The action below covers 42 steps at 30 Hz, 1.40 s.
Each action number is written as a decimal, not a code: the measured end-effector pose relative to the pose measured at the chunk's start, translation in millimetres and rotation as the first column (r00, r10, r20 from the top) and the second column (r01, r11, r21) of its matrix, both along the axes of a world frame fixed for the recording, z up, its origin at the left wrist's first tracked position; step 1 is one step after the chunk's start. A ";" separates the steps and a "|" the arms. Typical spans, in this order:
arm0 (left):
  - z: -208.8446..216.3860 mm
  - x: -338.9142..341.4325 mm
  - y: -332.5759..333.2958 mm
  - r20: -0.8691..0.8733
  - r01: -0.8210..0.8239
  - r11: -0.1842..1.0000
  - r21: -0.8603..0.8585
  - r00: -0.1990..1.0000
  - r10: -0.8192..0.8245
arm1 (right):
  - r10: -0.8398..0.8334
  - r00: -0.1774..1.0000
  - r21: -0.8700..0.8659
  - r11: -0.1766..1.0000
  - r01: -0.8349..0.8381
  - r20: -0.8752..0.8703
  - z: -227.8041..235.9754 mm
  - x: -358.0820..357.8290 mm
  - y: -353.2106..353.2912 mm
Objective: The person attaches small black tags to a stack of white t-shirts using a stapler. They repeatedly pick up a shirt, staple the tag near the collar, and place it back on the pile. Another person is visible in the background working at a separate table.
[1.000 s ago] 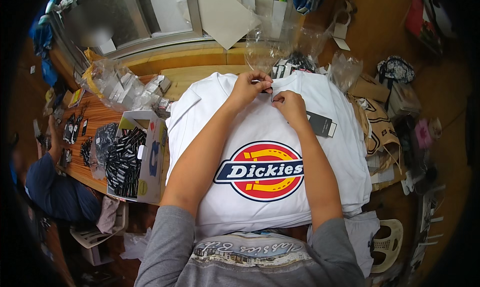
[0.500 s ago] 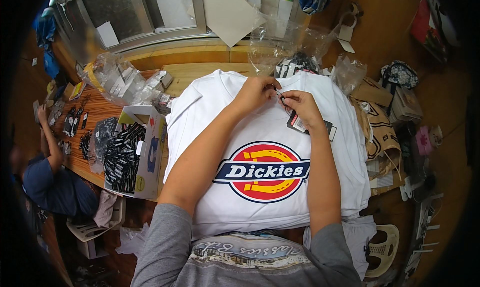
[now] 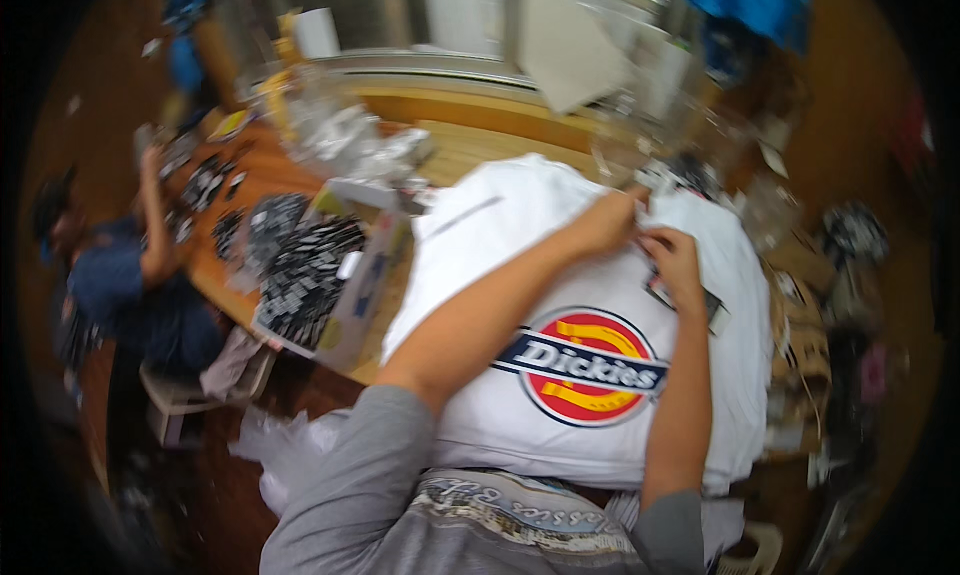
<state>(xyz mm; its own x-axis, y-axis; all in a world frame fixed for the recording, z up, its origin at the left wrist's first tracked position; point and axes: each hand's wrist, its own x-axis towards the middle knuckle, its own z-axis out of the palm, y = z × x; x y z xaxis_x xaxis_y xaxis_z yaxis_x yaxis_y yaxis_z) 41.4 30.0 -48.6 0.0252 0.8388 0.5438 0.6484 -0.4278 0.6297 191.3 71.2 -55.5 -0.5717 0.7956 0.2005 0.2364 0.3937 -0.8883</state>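
A white T-shirt [image 3: 490, 265] lies spread on top of a pile of white shirts, its red, yellow and navy chest print [image 3: 590, 365] facing up. My left hand [image 3: 608, 221] is at its neckline with the fingers drawn together; what they pinch is blurred and partly hidden. Close beside it, my right hand [image 3: 676, 259] is closed in a pinch, apparently on the thin cord of a hang tag. Below those fingers the dark hang tag [image 3: 716, 313] rests on the shirt, partly covered by my right hand.
To the left stands an open carton [image 3: 375, 265] beside a heap of small black-and-white tags [image 3: 310, 275]. Clear plastic bags [image 3: 350, 135] lie farther back by the window. Brown paper bags [image 3: 795, 305] sit at the right. A co-worker [image 3: 120, 275] sits at far left.
The whole view has swung left and blurred, so the shirt and both hands appear farther right. My hands stay close together at the neckline.
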 end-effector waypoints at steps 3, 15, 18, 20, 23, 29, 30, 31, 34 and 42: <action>-5.8 2.4 5.3 0.029 0.068 0.996 -0.061 0.997 -0.066 | -0.021 0.996 0.025 1.000 0.018 0.089 -2.2 3.7 -0.3; -13.8 -19.5 7.4 0.291 0.267 0.922 -0.281 0.939 -0.184 | 0.058 0.990 -0.043 0.998 -0.053 0.127 4.2 -4.8 -10.2; -14.0 -17.8 8.5 0.336 0.324 0.879 -0.351 0.919 -0.205 | 0.067 0.990 -0.075 0.996 -0.058 0.126 -1.0 -1.8 -6.0; -18.5 -17.4 11.9 0.307 0.303 0.890 -0.342 0.931 -0.199 | 0.081 0.991 -0.068 0.995 -0.074 0.104 -3.5 -2.4 -6.4; -24.3 -16.9 18.1 0.304 0.305 0.885 -0.352 0.931 -0.200 | 0.069 0.993 -0.047 0.997 -0.065 0.092 -6.7 -3.5 -7.1; -21.2 -17.4 12.5 0.268 0.262 0.880 -0.395 0.950 -0.163 | 0.075 0.992 -0.060 0.996 -0.069 0.105 -1.6 -6.2 -12.0; -21.1 -16.5 13.0 0.278 0.275 0.873 -0.403 0.945 -0.170 | 0.076 0.992 -0.056 0.996 -0.070 0.098 -4.1 -5.5 -10.8; -21.0 -16.3 12.0 0.288 0.285 0.867 -0.408 0.942 -0.174 | 0.081 0.991 -0.041 0.996 -0.077 0.103 -6.0 -5.1 -9.2; -22.9 -15.9 12.0 0.252 0.264 0.883 -0.387 0.952 -0.174 | 0.097 0.989 -0.011 0.995 -0.097 0.111 -8.2 -4.1 -6.3; -19.5 -18.8 10.2 0.311 0.298 0.896 -0.330 0.930 -0.195 | 0.124 0.985 0.003 0.992 -0.125 0.123 -0.3 -9.2 -12.5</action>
